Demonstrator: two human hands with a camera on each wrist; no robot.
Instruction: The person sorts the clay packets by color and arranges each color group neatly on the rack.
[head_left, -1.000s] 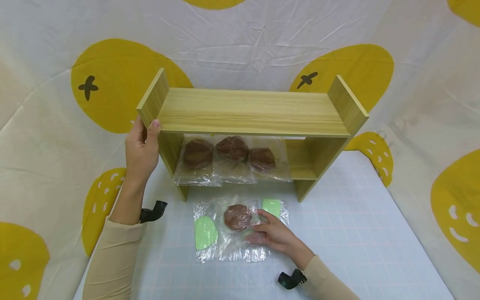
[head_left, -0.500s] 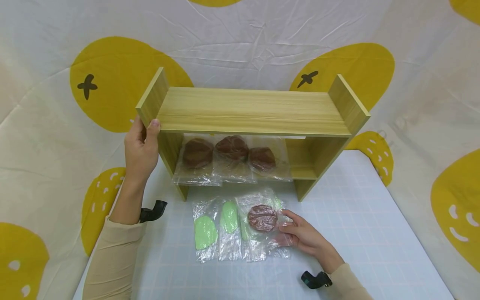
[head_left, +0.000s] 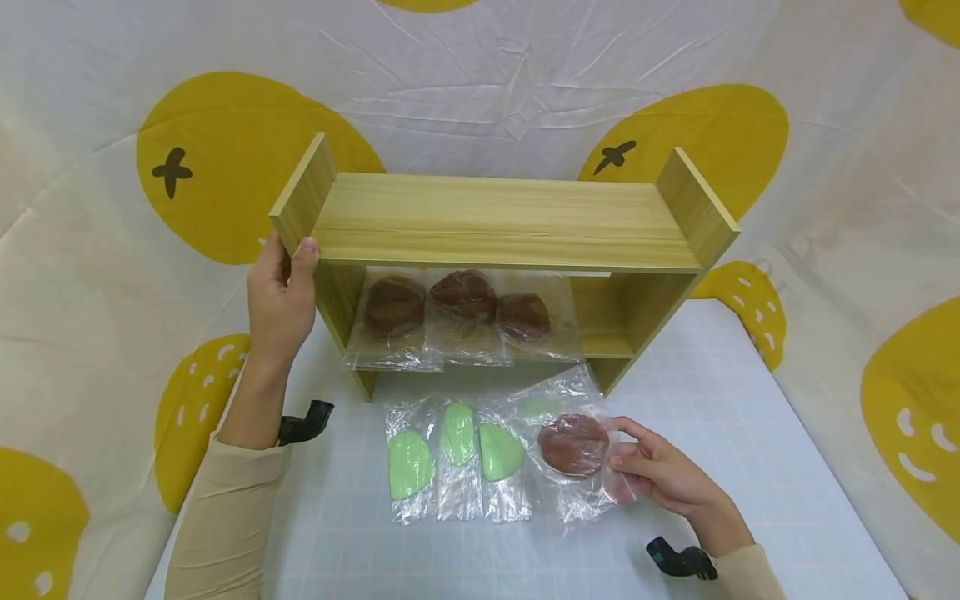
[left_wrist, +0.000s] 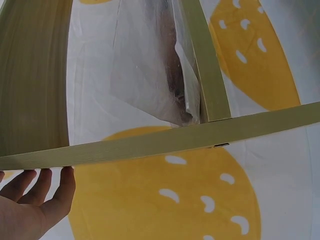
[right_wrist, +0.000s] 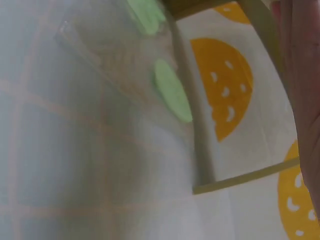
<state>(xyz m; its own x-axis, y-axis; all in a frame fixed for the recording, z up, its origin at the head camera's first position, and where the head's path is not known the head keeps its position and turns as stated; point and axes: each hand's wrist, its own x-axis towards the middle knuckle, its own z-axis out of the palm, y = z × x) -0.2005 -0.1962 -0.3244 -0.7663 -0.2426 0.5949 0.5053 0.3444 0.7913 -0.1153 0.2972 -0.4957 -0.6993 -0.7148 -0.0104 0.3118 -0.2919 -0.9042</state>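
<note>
My left hand (head_left: 281,304) grips the left side panel of a two-tier wooden shelf (head_left: 495,221), thumb at the front edge and fingers behind. In the left wrist view the fingers (left_wrist: 62,192) lie against the panel's outer side. My right hand (head_left: 667,475) pinches the right edge of a clear plastic bag holding a flat round reddish-brown piece (head_left: 574,444). That bag overlaps a green piece (head_left: 542,407) at the right end of a row. To its left lie more bagged green pieces (head_left: 411,465) on the table. The right wrist view is blurred and shows only part of the hand (right_wrist: 307,90).
On the shelf's lower board (head_left: 603,321) rest three bagged brown pieces (head_left: 462,297), side by side toward the left, their bags hanging over the front edge. A pale checked cloth (head_left: 750,433) covers the table. Behind stands a white curtain (head_left: 480,92) with yellow patterns.
My right hand has moved to the right with the bagged brown piece, uncovering green pieces in the middle of the row. The left hand stays on the shelf's side panel.
</note>
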